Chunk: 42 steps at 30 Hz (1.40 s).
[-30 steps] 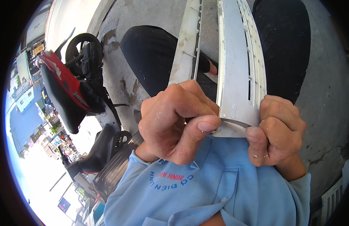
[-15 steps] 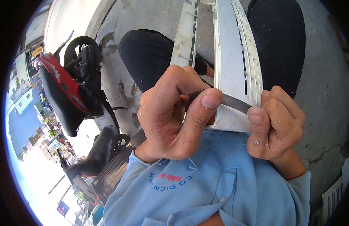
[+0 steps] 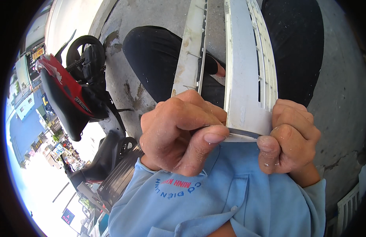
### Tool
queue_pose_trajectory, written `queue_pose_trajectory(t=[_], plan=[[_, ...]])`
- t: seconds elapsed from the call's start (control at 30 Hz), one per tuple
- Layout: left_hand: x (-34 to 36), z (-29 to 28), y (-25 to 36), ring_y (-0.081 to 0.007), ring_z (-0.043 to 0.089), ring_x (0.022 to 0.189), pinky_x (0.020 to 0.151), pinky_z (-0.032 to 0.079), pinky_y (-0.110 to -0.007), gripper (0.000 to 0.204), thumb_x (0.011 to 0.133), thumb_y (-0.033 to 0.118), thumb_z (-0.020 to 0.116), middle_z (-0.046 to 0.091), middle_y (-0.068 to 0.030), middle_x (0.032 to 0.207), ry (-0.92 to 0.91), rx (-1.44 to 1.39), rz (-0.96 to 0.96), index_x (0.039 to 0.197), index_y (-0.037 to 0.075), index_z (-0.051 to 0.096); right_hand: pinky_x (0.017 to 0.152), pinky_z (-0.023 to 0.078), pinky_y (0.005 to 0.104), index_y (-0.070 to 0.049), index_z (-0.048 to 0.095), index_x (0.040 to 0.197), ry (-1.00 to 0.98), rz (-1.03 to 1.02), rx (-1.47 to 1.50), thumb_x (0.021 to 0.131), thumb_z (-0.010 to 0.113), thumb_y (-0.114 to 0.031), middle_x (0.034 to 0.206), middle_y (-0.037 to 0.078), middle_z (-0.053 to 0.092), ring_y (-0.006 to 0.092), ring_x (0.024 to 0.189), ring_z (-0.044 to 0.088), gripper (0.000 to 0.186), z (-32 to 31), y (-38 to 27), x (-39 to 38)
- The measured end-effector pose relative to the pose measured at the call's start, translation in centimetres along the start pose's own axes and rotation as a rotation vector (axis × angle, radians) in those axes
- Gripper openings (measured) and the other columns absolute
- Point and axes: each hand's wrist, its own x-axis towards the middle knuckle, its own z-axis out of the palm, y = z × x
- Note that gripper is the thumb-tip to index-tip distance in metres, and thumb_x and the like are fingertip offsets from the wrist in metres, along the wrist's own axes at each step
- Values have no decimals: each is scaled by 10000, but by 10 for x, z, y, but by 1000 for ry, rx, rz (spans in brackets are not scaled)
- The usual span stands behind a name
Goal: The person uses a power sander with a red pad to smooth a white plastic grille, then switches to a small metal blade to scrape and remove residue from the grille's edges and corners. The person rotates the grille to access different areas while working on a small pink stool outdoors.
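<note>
The left hand (image 3: 182, 134) and right hand (image 3: 291, 138) pinch a thin, bowed strip (image 3: 244, 132), now closer to the smooth, slatted white frame (image 3: 243, 71)'s near edge.

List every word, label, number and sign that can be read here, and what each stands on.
Wording is described here, not copied.
Light-blue shirt: clear lettering in blue and red on the chest.
Dark sign, lower left: small reddish lettering, too unclear to be sure of.
Red and black motorbike: marking on its side, too small to read.
White slatted panel: none that I can see.
</note>
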Motion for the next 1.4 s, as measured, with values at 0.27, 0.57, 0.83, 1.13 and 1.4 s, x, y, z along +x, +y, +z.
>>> queue_pose_trajectory(t=[0.27,0.57,0.83,1.13,1.4], plan=[[7,0,-6,-159,581,527,480,450,-261,212,903,99,756,610,-101,619,-6,52,36,844,-26,596,409,238,305,-66,405,585,-15,14,-65,856,699,-104,557,33,350,142,442,324,402,1,2,6],[4,-13,-14,-242,632,484,437,536,-354,271,875,141,777,543,-93,558,-245,-186,179,788,-51,606,380,237,279,-102,388,570,-151,-38,181,771,843,-236,555,-3,362,115,406,344,515,-8,3,-3],[7,2,-1,-188,583,535,526,570,-338,261,933,177,723,588,-117,666,-28,-106,119,869,-31,579,417,242,281,-71,435,614,4,-41,10,919,711,-281,584,12,371,113,456,343,462,-5,0,1],[32,9,10,-84,407,564,522,499,-250,476,1002,456,575,495,-90,742,-102,241,56,910,-2,480,463,329,299,-37,576,896,-54,-110,-162,969,669,-239,683,65,531,137,549,426,234,-15,-7,39],[36,-25,15,-187,592,765,708,495,-272,739,934,597,622,570,-185,929,-400,314,-27,1084,-117,508,632,458,290,-50,498,1183,-125,119,46,1014,539,-98,808,95,610,166,705,585,181,-55,19,41]])
